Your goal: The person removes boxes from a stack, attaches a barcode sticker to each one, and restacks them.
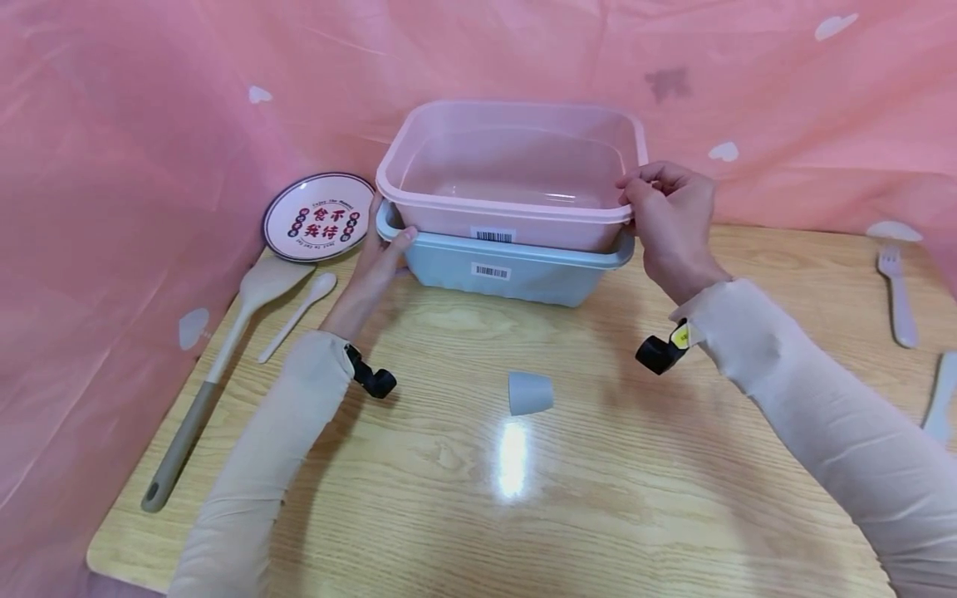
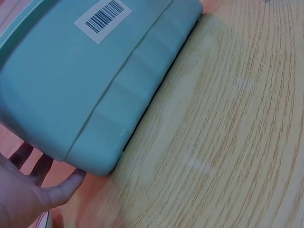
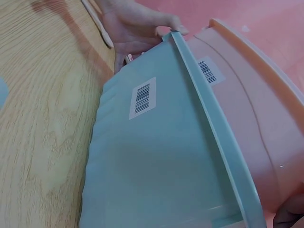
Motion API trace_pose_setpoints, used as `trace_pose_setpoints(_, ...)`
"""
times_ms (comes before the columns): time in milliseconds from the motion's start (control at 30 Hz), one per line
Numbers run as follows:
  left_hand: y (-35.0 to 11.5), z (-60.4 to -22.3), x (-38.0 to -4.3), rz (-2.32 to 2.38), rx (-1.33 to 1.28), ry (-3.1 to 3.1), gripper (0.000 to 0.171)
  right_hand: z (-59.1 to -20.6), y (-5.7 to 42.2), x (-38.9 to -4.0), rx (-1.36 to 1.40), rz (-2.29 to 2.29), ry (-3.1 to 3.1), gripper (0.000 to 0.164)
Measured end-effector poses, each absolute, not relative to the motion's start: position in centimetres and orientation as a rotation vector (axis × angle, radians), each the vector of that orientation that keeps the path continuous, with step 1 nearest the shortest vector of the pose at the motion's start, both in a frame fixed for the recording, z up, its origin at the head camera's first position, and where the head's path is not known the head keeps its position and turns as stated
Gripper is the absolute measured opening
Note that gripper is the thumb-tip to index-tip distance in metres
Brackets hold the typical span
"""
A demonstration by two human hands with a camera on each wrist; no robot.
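A pink rectangular basin (image 1: 553, 232) sits nested inside a light blue basin (image 1: 553, 281), its rim standing above the blue one. At the left end, my left hand (image 1: 377, 259) holds the blue basin, thumb at the rim and fingers spread along the end wall. On the opposite side, my right hand (image 1: 676, 220) pinches the pink basin's rim between thumb and fingers. Both basins carry a barcode label on the front. The right wrist view shows the blue wall (image 3: 156, 156) close up, with the left hand (image 3: 133, 26) at its far end.
A grey cup (image 1: 531, 393) lies on its side in front of the basins. To the left are a plate (image 1: 321, 218), a long-handled spatula (image 1: 217, 365) and a small spoon (image 1: 299, 316). A fork (image 1: 897, 295) and a pale flat utensil (image 1: 940, 399) lie far right. Pink cloth hangs behind.
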State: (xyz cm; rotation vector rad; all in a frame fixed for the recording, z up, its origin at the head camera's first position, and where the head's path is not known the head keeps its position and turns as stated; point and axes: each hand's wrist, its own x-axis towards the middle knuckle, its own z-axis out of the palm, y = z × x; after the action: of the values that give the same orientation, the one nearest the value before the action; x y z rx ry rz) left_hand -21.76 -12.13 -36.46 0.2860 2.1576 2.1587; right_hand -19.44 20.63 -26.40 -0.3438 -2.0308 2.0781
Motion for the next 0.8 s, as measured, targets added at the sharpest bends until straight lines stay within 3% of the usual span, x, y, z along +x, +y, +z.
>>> trace_pose_setpoints(800,-12.18,-36.9,-21.76,2.205,0.332,2.145,0.08,-26.8,20.63,-19.69,-0.233,1.91,-2.248,0.018)
